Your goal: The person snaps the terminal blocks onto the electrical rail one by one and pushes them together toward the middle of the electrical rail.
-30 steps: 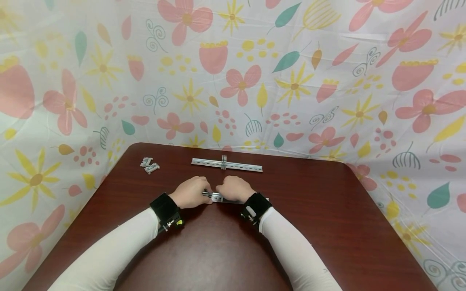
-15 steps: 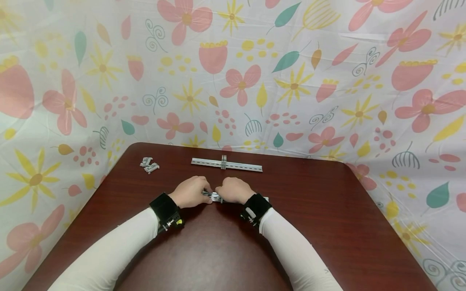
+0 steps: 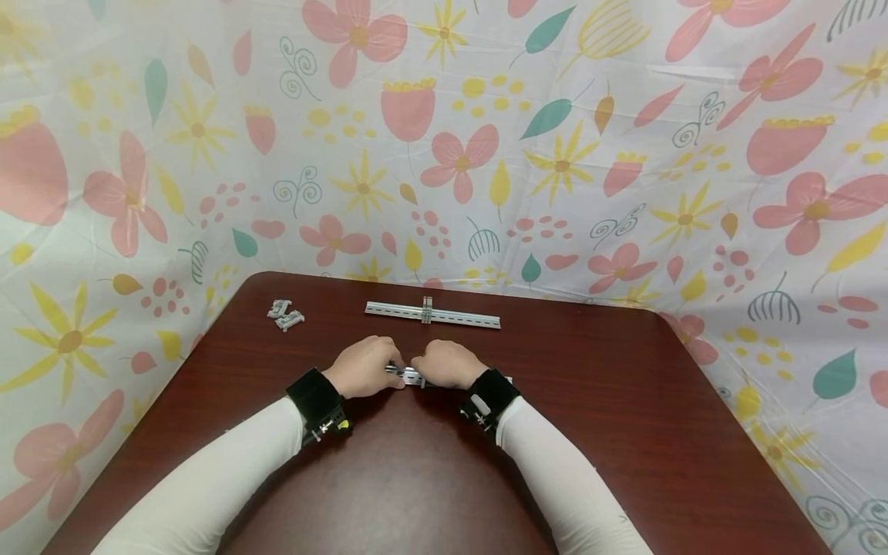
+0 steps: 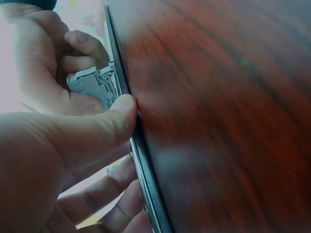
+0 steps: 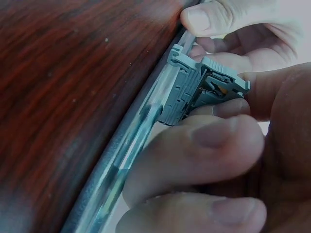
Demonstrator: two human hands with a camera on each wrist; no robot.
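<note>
My left hand [image 3: 364, 368] grips a slotted metal DIN rail [image 3: 411, 378], its thumb on the near edge in the left wrist view. Further along the same rail, my right hand [image 3: 449, 364] pinches a grey terminal block [image 5: 182, 92] between thumb and fingers. One end of the block meets the rail's edge in the right wrist view; whether it is clipped on cannot be told. The block [image 4: 92, 85] also shows beyond my left thumb in the left wrist view. From the head camera my right hand hides most of it.
A second DIN rail [image 3: 465, 317] lies further back, with narrow grey pieces [image 3: 426, 310] mounted near its middle. Loose grey terminal blocks [image 3: 289, 321] lie at the back left of the brown table [image 3: 597, 432]. A flowered curtain [image 3: 458, 193] hangs behind.
My right hand has shifted slightly down toward me at the rail. My left hand keeps its place and its grip on the rail.
</note>
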